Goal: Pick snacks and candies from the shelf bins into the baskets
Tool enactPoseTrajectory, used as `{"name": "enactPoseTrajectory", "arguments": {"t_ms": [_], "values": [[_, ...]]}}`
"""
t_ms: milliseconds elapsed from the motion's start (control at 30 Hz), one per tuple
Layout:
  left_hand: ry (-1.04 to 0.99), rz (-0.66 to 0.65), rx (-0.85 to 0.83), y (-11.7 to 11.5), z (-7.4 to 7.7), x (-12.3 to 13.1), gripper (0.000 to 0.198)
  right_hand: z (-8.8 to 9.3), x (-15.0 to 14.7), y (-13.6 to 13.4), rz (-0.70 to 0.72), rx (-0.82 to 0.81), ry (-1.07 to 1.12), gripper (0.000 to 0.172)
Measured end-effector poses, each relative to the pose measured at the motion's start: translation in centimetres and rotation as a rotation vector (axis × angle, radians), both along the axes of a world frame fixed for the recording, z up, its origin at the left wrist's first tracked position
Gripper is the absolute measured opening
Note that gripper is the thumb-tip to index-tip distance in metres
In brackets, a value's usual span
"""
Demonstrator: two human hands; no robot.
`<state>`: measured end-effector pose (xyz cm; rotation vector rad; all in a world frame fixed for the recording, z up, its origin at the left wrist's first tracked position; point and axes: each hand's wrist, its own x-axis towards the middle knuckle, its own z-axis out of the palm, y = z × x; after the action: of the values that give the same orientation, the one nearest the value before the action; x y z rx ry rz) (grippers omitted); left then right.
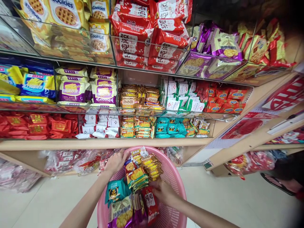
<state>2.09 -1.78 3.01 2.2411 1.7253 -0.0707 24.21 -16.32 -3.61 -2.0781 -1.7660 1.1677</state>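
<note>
A pink plastic basket (179, 177) with perforated walls holds packaged snacks. My left hand (117, 162) is closed over its far left rim. Inside, my right hand (165, 192) is beside a red biscuit packet (150, 202); its fingers are blurred and partly hidden, so its grip is unclear. Brown-and-yellow snack packs (152, 167) lie just beyond that hand. Left of them are yellow-green packs (137, 178). A teal packet (116, 191) rests by the left wall, and a purple-and-cream biscuit packet (121, 212) sits nearest me.
Glass-fronted shelves (142, 144) stand ahead, with divided bins of red, teal, white and purple packets. Plastic-bagged goods (64, 161) lie beneath. Tiled floor (201, 196) surrounds the basket. At far right, a person's sandalled foot (282, 183) shows beside a lower shelf.
</note>
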Motion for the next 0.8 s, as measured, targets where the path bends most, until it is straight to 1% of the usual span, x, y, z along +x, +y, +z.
{"name": "enactPoseTrajectory", "arguments": {"t_ms": [133, 167, 233, 333, 467, 567, 633, 667, 700, 733, 767, 800], "values": [[0.016, -0.027, 0.015, 0.2, -0.6, -0.1, 0.055, 0.1, 0.2, -0.8, -0.164, -0.417, 0.312, 0.011], [0.011, -0.031, 0.020, 0.3, -0.7, -0.1, 0.054, 0.1, 0.1, -0.9, -0.202, -0.483, 0.359, 0.011], [0.005, -0.030, 0.024, 0.3, -0.8, -0.2, 0.052, 0.3, -0.3, -1.0, -0.240, -0.531, 0.394, 0.010], [0.040, -0.043, 0.020, 0.4, -0.8, -0.3, 0.048, 0.1, -1.0, -0.9, -0.252, -0.516, 0.385, 0.011], [0.050, -0.065, 0.026, 0.4, -1.2, -0.4, 0.047, -1.2, -1.6, -1.0, -0.217, -0.458, 0.331, 0.015], [0.026, -0.052, 0.031, 0.4, -1.4, -0.5, 0.049, -2.4, -1.3, -0.7, -0.082, -0.305, 0.287, 0.009], [0.020, -0.032, 0.015, 0.4, -1.3, -0.5, 0.048, -2.6, -0.5, 0.1, 0.028, -0.206, 0.217, 0.005], [0.023, -0.032, 0.004, 0.5, -1.2, -0.6, 0.046, -2.2, 0.1, 0.7, 0.061, -0.177, 0.168, 0.004], [0.035, -0.048, -0.005, 0.6, -1.1, -0.6, 0.044, -1.5, 0.6, 1.5, 0.085, -0.158, 0.118, 0.004], [0.065, -0.075, -0.008, 0.7, -1.1, -0.7, 0.043, -0.2, 1.2, 2.4, 0.106, -0.144, 0.075, 0.005], [0.109, -0.110, -0.007, 0.9, -1.1, -0.7, 0.043, 1.6, 1.7, 3.3, 0.123, -0.132, 0.041, 0.008], [0.164, -0.149, 0.005, 1.1, -1.2, -0.7, 0.046, 3.9, 2.1, 4.3, 0.138, -0.108, 0.019, 0.011]]}}
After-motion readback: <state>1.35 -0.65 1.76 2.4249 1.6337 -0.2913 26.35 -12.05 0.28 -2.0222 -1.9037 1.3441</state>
